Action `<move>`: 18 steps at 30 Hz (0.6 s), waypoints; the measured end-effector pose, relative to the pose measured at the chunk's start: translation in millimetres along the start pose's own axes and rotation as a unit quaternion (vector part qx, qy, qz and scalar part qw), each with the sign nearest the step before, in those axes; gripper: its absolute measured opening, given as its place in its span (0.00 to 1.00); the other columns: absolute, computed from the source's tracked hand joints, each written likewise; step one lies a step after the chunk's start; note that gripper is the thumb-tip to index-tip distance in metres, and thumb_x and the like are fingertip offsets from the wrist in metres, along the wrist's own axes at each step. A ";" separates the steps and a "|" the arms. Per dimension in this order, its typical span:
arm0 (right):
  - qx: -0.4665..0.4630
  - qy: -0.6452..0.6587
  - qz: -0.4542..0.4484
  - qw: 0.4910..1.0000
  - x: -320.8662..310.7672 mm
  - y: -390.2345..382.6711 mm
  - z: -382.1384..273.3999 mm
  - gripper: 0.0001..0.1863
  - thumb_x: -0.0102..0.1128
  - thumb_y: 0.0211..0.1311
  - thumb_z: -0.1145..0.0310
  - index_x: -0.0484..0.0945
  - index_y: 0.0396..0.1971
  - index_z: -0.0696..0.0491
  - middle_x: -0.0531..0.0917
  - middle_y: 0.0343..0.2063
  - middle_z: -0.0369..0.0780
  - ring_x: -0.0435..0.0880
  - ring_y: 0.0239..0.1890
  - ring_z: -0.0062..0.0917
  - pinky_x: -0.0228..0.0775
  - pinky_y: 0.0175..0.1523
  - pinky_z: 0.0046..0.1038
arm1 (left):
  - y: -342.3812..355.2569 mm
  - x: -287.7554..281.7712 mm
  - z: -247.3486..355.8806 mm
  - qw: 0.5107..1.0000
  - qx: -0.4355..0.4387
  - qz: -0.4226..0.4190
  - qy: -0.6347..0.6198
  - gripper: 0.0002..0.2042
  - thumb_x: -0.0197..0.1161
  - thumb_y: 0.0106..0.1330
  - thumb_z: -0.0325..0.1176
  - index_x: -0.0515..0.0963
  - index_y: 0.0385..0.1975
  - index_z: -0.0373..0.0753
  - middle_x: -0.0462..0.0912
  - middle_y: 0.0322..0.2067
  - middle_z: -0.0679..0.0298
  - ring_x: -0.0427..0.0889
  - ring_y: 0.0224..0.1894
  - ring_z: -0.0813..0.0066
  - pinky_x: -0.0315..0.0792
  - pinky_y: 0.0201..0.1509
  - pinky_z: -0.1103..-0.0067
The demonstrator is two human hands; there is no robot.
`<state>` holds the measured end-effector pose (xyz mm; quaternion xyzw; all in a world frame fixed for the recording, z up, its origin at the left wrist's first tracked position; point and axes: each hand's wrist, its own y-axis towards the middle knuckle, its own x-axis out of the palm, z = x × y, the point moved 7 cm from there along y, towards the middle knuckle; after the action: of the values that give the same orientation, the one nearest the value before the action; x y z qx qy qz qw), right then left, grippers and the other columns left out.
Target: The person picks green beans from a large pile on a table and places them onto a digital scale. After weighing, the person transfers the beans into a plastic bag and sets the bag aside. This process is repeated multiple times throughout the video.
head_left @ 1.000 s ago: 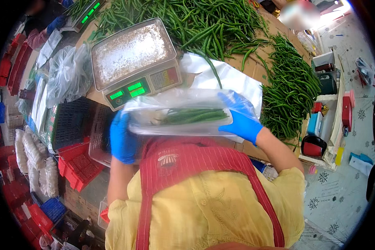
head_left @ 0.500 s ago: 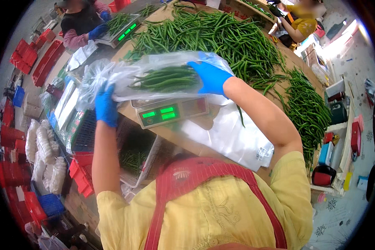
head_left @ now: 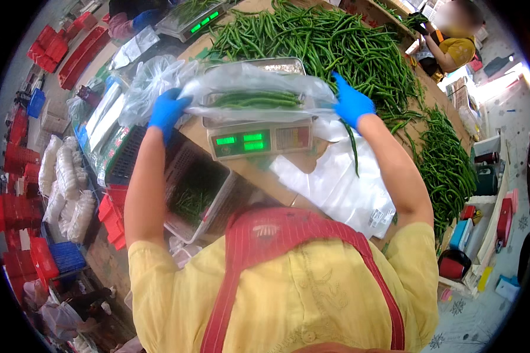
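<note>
A clear plastic bag (head_left: 241, 79) is stretched level between my two blue-gloved hands, with several long green chillies (head_left: 259, 99) lying sideways in it. Beneath it is a digital scale (head_left: 262, 141) with lit green digits; I cannot tell whether the bag rests on the pan. My left hand (head_left: 168, 110) is closed on the bag's left end. At the other end my right hand (head_left: 354, 105) pinches the plastic, its forefinger pointing up and away. One loose chilli (head_left: 354, 154) hangs below my right hand, over flat clear bags (head_left: 335, 179).
A large chilli heap (head_left: 318, 44) covers the table beyond the scale, with another pile (head_left: 447, 159) at the right. Crumpled plastic bags (head_left: 150, 85) lie left of my left hand. Below stands a white crate (head_left: 209, 203). Two co-workers are across the table, one by a second scale (head_left: 191, 23).
My right hand has slid rightward from the bag's middle part to its end. My left hand has moved a little away from me. The bag is pulled narrower, and the whole view has shifted.
</note>
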<state>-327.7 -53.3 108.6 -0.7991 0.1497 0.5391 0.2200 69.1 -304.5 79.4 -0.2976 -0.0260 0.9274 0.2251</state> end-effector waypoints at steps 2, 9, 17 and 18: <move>-0.006 -0.126 -0.045 0.991 -5.7 10.8 79.9 0.18 0.56 0.60 0.58 0.83 0.46 0.50 0.84 0.41 0.50 0.83 0.40 0.41 0.74 0.46 0.38 | -14.2 5.5 40.0 0.998 0.050 0.010 -0.045 0.22 0.68 0.58 0.37 0.77 0.49 0.29 0.82 0.41 0.54 0.81 0.41 0.68 0.75 0.48 0.75; -0.231 0.729 0.126 0.632 -150.6 -144.7 -16.8 0.22 0.46 0.70 0.61 0.72 0.54 0.62 0.80 0.47 0.45 0.79 0.39 0.25 0.72 0.48 0.27 | -127.9 27.2 217.3 0.931 0.212 -0.046 -0.294 0.15 0.67 0.62 0.34 0.78 0.45 0.32 0.82 0.40 0.64 0.79 0.41 0.78 0.72 0.47 0.80; -0.016 0.572 0.040 0.819 -47.6 -224.7 23.6 0.27 0.46 0.72 0.56 0.72 0.56 0.64 0.81 0.43 0.45 0.80 0.34 0.23 0.74 0.42 0.25 | -176.3 158.5 167.1 0.941 0.116 -0.280 -0.153 0.18 0.67 0.62 0.32 0.76 0.50 0.31 0.81 0.43 0.66 0.78 0.44 0.78 0.72 0.51 0.77; -0.013 0.567 0.026 0.823 -42.8 -235.7 22.3 0.26 0.44 0.73 0.57 0.73 0.56 0.65 0.80 0.46 0.47 0.81 0.36 0.25 0.74 0.47 0.27 | -176.4 183.9 136.9 0.939 0.106 -0.276 -0.174 0.19 0.67 0.62 0.33 0.76 0.50 0.32 0.81 0.43 0.65 0.78 0.44 0.77 0.73 0.52 0.76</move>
<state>-249.1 160.6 185.9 -0.9626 0.2614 -0.0022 0.0716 -69.8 -54.8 124.6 -0.0875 -0.0476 0.8633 0.4947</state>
